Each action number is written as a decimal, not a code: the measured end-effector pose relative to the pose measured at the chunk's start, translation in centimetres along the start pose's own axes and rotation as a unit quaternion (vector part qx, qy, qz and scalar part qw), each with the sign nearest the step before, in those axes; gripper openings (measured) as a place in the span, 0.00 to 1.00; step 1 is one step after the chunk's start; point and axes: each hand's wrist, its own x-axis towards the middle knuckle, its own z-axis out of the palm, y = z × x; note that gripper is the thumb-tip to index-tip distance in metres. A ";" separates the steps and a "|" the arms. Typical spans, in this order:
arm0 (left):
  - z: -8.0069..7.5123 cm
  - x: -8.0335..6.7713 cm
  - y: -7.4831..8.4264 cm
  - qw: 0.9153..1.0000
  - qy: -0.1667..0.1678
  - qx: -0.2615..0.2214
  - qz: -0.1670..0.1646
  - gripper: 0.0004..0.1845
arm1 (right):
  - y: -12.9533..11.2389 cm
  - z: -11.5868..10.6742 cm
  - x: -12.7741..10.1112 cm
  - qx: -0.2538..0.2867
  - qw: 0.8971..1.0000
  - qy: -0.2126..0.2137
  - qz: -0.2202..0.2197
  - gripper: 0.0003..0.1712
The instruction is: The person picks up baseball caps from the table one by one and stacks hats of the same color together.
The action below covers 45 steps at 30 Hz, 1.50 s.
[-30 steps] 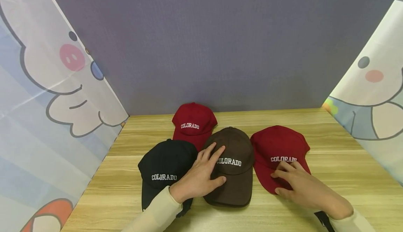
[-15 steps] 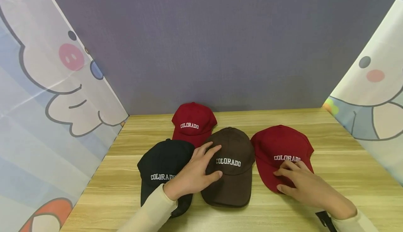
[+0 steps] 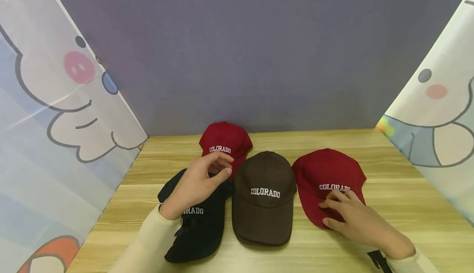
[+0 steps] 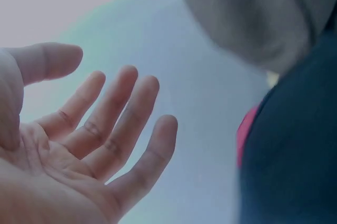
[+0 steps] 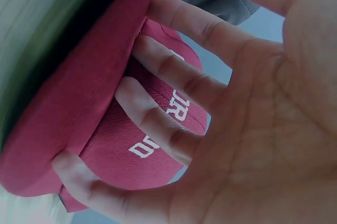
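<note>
Four cotton-twill caps, each embroidered COLORADO in white, are lying on the wood-grain counter. The right red cap, domed with a curved brim, is sitting at the right end; the right hand is resting on its brim, fingers spread and lightly bent, gripping nothing. The brown cap is sitting just beside it. The left hand is hovering over the black cap (fingers relaxed, holding nothing), partly covering the rear red cap. A purple backdrop and cartoon-printed side sheets are enclosing the counter.
</note>
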 end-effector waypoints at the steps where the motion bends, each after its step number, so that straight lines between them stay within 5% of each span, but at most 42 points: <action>1: -0.7 0.4 0.1 1.000 0.010 0.009 -0.005 0.10 | 0.0 0.0 0.0 0.000 1.000 0.001 0.002 0.17; 9: -5.0 5.2 -1.7 0.990 0.078 0.111 -0.030 0.05 | 0.0 0.0 -0.2 -0.003 1.000 0.001 0.009 0.17; 20: -5.9 10.9 -7.9 0.973 0.022 0.183 -0.139 0.08 | 0.1 0.1 -0.1 0.003 1.000 0.001 -0.002 0.18; 28: -5.4 12.5 -11.1 0.955 -0.022 0.223 -0.193 0.12 | 0.0 0.2 -0.1 0.006 1.000 -0.004 0.000 0.17; 39: -4.8 14.1 -11.3 0.937 -0.087 0.252 -0.225 0.26 | -0.1 0.3 -0.3 0.007 1.000 0.001 0.002 0.18; 45: -4.4 14.6 -11.3 0.933 -0.121 0.262 -0.216 0.22 | 0.0 0.2 -0.3 0.006 1.000 0.002 -0.001 0.18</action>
